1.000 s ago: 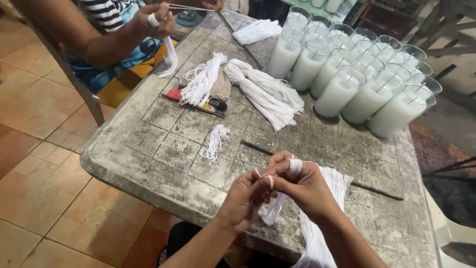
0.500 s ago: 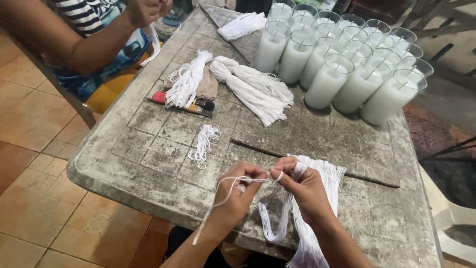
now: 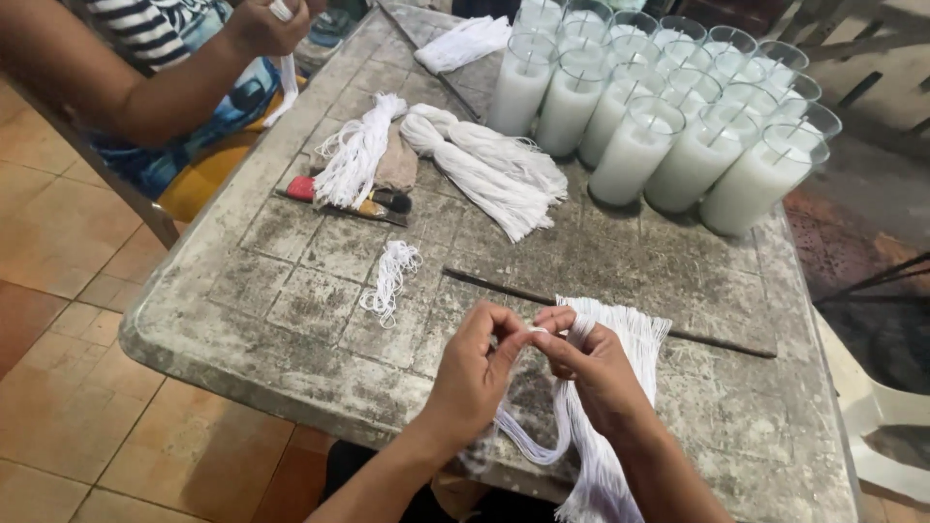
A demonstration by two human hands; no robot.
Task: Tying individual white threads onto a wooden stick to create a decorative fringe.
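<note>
A bundle of white strings (image 3: 620, 358) lay over the near edge of the worn tabletop (image 3: 291, 291), and both the left hand (image 3: 475, 373) and the right hand (image 3: 596, 373) pinched strands of it between their fingertips. A thin dark rod (image 3: 504, 289) lay just beyond, with a small loose string coil (image 3: 390, 276) to the left and wax-filled glasses (image 3: 668, 116) at the far side.

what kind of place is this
Probably a small home candle-making workshop: rows of clear glasses filled with white wax, bundles of white wick string on a worn grey table, tiled floor.
</note>
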